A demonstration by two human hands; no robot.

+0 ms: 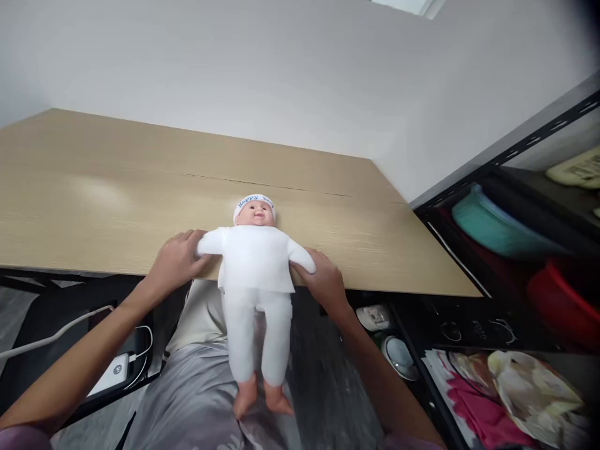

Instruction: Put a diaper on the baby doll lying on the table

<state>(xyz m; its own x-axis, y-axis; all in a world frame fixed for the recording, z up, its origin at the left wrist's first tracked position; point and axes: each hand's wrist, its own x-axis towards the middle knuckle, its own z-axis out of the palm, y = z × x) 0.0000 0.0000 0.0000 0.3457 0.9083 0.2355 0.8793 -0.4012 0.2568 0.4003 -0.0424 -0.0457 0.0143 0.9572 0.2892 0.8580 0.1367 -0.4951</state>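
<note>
Item: one baby doll (pixel 257 256), white suit, white cap (pixel 255 201) with blue lettering, partly legible as "Happy". Position: centre of the frame, face toward the camera, arms spread; head and trunk over the near part of a tan table (pixel 375 250), legs hanging past its front edge, bare feet (pixel 246 397) above the grey-clad lap (pixel 187 400) at lower centre. Whether the feet touch the lap: cannot tell.

Left hand (pixel 180 259): left of centre, fingers curled over one sleeve end, thumb below it. Right hand (pixel 324 278): right of centre, bent around the other sleeve end; some fingers hidden behind the cloth.

Step in hand, as judged: steadying the doll by both arms at the table's edge. A move from this hold calls for both hands to act together and evenly, lest the trunk twist or the unsupported legs swing.

Edges and room: front edge runs across mid-frame, just behind the doll's lower body; pale wall (pixel 234 75) closes off the far side, upper frame. Widest room, as judged: tabletop at left of frame. Right side, tighter: table corner near a dark shelf unit (pixel 529 140) bearing a teal basin (pixel 501 222) and a red basin (pixel 562 306). Lower left: white device (pixel 112 374) with cable, near the left forearm.
</note>
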